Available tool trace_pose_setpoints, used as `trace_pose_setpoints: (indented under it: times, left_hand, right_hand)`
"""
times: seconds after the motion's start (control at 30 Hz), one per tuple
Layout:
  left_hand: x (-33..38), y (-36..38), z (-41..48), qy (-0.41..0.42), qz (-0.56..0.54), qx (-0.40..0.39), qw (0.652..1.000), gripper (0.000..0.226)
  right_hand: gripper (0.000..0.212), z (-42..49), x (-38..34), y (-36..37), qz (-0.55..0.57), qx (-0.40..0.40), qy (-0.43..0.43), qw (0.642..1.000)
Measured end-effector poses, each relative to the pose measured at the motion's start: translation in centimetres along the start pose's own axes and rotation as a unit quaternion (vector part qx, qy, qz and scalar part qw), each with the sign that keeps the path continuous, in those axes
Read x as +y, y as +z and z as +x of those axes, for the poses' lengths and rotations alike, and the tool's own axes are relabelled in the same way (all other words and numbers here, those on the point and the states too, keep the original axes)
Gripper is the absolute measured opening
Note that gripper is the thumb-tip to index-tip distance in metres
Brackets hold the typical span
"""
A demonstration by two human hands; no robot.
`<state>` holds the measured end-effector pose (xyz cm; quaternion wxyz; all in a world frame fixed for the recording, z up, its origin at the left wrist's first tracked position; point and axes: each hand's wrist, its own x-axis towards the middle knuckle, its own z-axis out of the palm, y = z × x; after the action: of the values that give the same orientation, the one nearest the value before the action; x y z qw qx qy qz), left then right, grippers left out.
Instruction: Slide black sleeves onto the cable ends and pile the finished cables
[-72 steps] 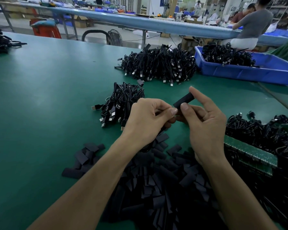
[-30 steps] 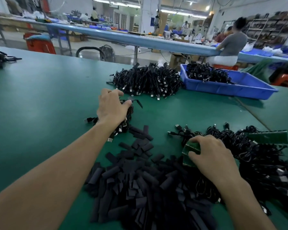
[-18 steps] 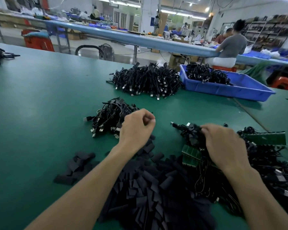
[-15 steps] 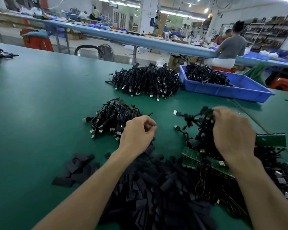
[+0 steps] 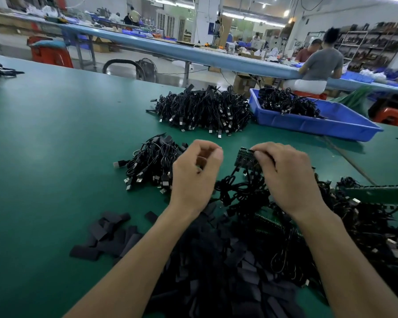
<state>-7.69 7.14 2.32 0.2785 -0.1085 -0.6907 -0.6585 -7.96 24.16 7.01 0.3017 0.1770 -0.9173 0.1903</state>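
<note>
Head view: found right hand (image 5: pixel 285 175) drawn inward toward the left since half a second ago, lifted off the raw heap (image 5: pixel 354 226), now pinching a cable end (image 5: pixel 245 157) bearing a small green board, with thin black lead trailing down into that tangle. Found left hand (image 5: pixel 197 173) barely shifted, fingers curled against the thumb; contents, if any, not discernible. Judged as bringing parts together for sleeving. Noted flat, matte, rectangular black sleeves (image 5: pixel 216 260) heaped beneath both wrists on the green table (image 5: pixel 55 157). Noted pile of cables (image 5: pixel 152 161), thin, coiled, with metal plugs, judged finished, just left of the left hand.
</note>
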Motion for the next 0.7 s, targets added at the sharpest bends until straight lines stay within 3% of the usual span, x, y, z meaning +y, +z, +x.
trace_pose_setpoints:
  times: [0.03, 0.1, 0.23, 0.4, 0.7]
  left_hand:
    - [0.0, 0.0, -0.1, -0.006, -0.001, -0.039, 0.999, 0.002]
    - [-0.4, 0.2, -0.4, -0.024, 0.001, -0.091, 0.996, 0.009]
    - [-0.7, 0.2, -0.4, -0.087, -0.012, -0.095, 0.992, 0.022]
    - [-0.9, -0.5, -0.2, -0.134, -0.043, -0.194, 0.971, 0.006]
    - [-1.0, -0.7, -0.3, -0.154, -0.084, -0.224, 0.959, 0.012]
  right_hand:
    - [0.019, -0.2, -0.1, 0.1, 0.037, -0.008, 0.017, 0.999]
    - [0.016, -0.5, -0.2, 0.4, 0.109, -0.044, 0.043, 0.992]
    - [0.010, -1.5, 0.1, 1.1, 0.213, -0.091, 0.078, 0.970]
    - [0.008, -2.1, 0.6, 1.4, 0.291, -0.119, 0.111, 0.943]
    - [0.008, -1.0, 1.5, 1.2, 0.388, -0.222, 0.135, 0.884]
